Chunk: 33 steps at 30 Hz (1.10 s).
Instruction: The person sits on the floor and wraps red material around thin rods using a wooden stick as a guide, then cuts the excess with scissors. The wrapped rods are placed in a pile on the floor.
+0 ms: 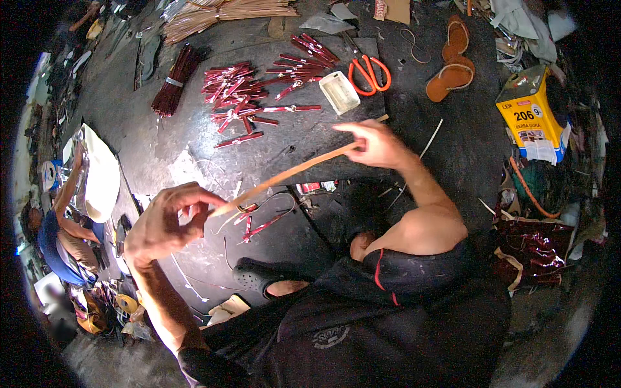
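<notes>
A narrow tan strip [291, 173] is stretched slantwise between my two hands, above the dark work surface. My left hand [169, 223] pinches its lower left end between thumb and fingers. At the upper right, my right hand [377, 145] grips the strip near its other end, the index finger pointing left and a short tip sticking out past the hand. Below the strip lie a dark-red strap [268, 226] and a thin curled cord. Beyond my hands are a heap of glossy dark-red straps [229, 87] and a second such heap [307, 58].
Near the right-hand heap are a small off-white tray [339, 94] and orange-handled scissors [370, 76]. A tied dark-red bundle [176, 81] lies left, tan strips [226, 16] at the back. Brown sandals [451, 76] and a yellow can [530, 116] stand right. Another person [68, 239] sits left.
</notes>
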### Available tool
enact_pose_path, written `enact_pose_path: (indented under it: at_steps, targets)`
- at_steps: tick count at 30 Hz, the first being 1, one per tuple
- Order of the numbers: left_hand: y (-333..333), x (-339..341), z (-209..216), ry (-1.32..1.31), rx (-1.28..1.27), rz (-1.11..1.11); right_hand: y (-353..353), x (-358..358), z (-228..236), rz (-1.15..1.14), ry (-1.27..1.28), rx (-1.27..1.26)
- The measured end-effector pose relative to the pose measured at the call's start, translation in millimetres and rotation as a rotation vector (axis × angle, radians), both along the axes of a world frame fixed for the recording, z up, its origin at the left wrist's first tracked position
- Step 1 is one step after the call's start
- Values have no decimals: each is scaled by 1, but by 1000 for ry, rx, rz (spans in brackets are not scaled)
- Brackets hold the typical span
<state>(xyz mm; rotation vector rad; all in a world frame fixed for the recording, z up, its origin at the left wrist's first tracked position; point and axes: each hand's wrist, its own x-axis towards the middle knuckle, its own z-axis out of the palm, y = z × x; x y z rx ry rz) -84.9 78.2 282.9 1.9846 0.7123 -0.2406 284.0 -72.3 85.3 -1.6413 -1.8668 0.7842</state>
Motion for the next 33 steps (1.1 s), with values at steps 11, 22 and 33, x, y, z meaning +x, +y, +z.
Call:
enact_pose_path:
  at_steps: [11,22,33]
  targets:
    - [-40,121,-195,-229,-220,128,-126,164,79,-500,-367,-195]
    - [-94,140,-239,-68,210,401,-26,132,-75,-624,-619,-480]
    - [-2,-33,-66,266,324,352,-37,138,-69,-569,-621,-298]
